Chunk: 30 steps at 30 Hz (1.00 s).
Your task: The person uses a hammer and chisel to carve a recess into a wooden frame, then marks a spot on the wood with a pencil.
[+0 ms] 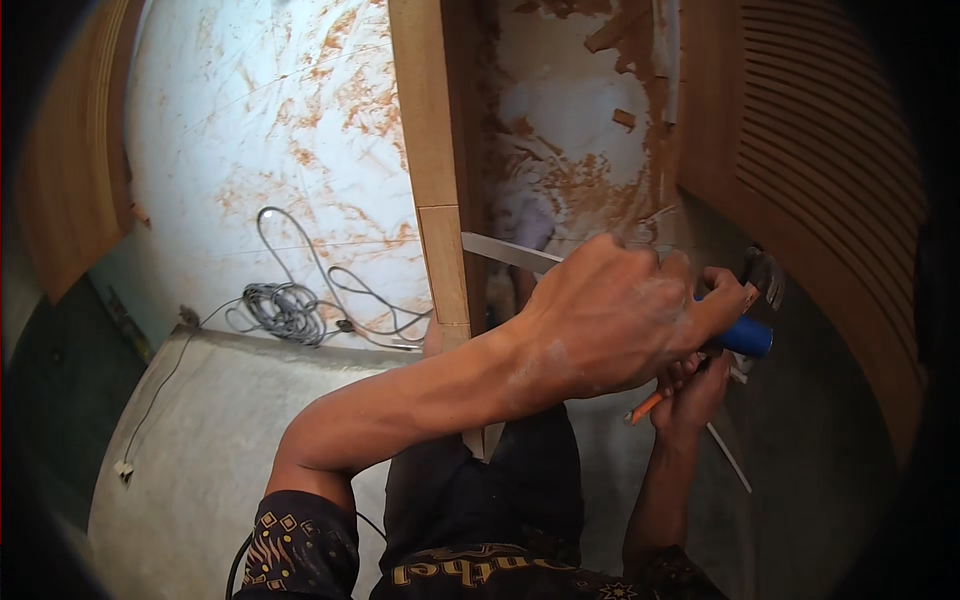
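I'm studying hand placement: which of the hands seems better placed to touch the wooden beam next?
Probably the left hand: it lies nearer the wooden beam, and a flat metal strip extends from it toward the beam. The right hand sits farther off, holding an orange stick.

Left forearm (425,400) obstacle above wooden beam (437,250)

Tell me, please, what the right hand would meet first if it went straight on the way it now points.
Probably the left hand, directly ahead of the right hand in this view; depth is unclear, though, so the right hand might pass beneath.
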Each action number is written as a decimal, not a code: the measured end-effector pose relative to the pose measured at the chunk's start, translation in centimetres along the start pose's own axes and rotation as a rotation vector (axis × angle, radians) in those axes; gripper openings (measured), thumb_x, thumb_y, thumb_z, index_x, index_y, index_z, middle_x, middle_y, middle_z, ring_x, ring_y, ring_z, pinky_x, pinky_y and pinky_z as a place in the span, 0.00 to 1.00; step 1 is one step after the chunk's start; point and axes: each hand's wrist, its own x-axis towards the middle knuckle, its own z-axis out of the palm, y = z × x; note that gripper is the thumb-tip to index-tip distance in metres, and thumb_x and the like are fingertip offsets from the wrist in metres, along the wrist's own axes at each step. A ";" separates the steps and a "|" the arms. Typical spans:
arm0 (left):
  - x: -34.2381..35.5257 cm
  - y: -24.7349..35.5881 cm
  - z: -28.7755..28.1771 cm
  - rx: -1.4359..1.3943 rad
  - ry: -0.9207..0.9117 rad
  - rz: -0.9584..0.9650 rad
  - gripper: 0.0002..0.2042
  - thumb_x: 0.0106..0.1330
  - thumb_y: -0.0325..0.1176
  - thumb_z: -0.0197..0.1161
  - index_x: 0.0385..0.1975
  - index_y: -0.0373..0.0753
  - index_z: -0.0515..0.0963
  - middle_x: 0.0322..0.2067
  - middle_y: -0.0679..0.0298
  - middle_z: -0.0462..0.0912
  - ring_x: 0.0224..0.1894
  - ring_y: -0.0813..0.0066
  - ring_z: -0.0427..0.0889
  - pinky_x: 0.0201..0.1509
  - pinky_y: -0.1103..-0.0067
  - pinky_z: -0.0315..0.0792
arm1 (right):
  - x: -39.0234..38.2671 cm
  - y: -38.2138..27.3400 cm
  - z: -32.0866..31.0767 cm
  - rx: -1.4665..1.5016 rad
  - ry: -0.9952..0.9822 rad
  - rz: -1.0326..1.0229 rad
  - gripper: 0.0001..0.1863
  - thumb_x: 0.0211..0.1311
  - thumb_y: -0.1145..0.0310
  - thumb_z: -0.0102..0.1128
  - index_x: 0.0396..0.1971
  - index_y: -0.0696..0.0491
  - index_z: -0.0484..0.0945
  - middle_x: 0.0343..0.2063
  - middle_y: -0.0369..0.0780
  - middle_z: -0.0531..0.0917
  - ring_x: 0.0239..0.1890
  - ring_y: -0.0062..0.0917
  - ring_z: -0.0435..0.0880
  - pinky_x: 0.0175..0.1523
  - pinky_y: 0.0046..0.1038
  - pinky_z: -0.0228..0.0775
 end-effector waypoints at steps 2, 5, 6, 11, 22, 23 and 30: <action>0.9 0.0 0.6 0.023 -0.087 -0.064 0.16 0.69 0.46 0.61 0.47 0.41 0.75 0.25 0.57 0.84 0.22 0.60 0.88 0.18 0.68 0.76 | 1.6 0.8 -0.1 -0.002 -0.004 0.020 0.17 0.82 0.50 0.46 0.40 0.49 0.71 0.17 0.29 0.68 0.12 0.10 0.62 0.14 0.17 0.52; 1.7 -0.6 1.6 0.047 -0.099 -0.113 0.22 0.72 0.57 0.58 0.45 0.41 0.76 0.24 0.56 0.84 0.21 0.59 0.87 0.17 0.69 0.76 | 2.8 1.0 0.3 -0.001 -0.026 0.061 0.19 0.82 0.49 0.44 0.43 0.49 0.73 0.18 0.29 0.69 0.13 0.09 0.63 0.14 0.16 0.52; 1.9 -0.9 1.8 0.053 -0.084 -0.121 0.25 0.72 0.61 0.56 0.44 0.41 0.76 0.24 0.56 0.84 0.20 0.59 0.87 0.17 0.69 0.76 | 3.1 1.0 0.2 0.005 -0.043 0.076 0.19 0.83 0.48 0.44 0.44 0.49 0.73 0.18 0.29 0.69 0.13 0.09 0.62 0.14 0.15 0.52; 2.8 -1.7 2.1 0.131 -0.083 -0.246 0.29 0.70 0.68 0.54 0.37 0.42 0.77 0.21 0.58 0.83 0.19 0.60 0.86 0.16 0.68 0.76 | 4.0 0.2 1.6 0.064 -0.122 0.095 0.22 0.83 0.45 0.43 0.48 0.49 0.73 0.17 0.27 0.62 0.13 0.08 0.55 0.14 0.14 0.46; 3.6 -3.1 2.3 0.174 0.032 -0.286 0.28 0.68 0.68 0.57 0.35 0.44 0.78 0.19 0.60 0.82 0.18 0.62 0.86 0.15 0.68 0.75 | 5.4 -0.4 3.1 0.083 -0.157 0.065 0.22 0.84 0.45 0.41 0.47 0.50 0.71 0.17 0.27 0.61 0.12 0.08 0.54 0.14 0.14 0.45; 3.7 -3.1 2.3 0.176 0.040 -0.282 0.28 0.68 0.68 0.57 0.35 0.45 0.78 0.19 0.60 0.82 0.18 0.62 0.86 0.15 0.68 0.75 | 5.4 -0.4 3.2 0.080 -0.149 0.067 0.22 0.84 0.45 0.40 0.47 0.51 0.71 0.17 0.27 0.61 0.12 0.07 0.54 0.14 0.14 0.45; 3.4 -3.0 2.3 0.187 0.026 -0.290 0.28 0.68 0.69 0.57 0.34 0.45 0.78 0.18 0.61 0.80 0.17 0.63 0.85 0.15 0.69 0.74 | 5.5 -0.1 3.1 0.078 -0.144 0.084 0.23 0.84 0.45 0.40 0.46 0.51 0.71 0.18 0.27 0.61 0.12 0.07 0.53 0.14 0.13 0.45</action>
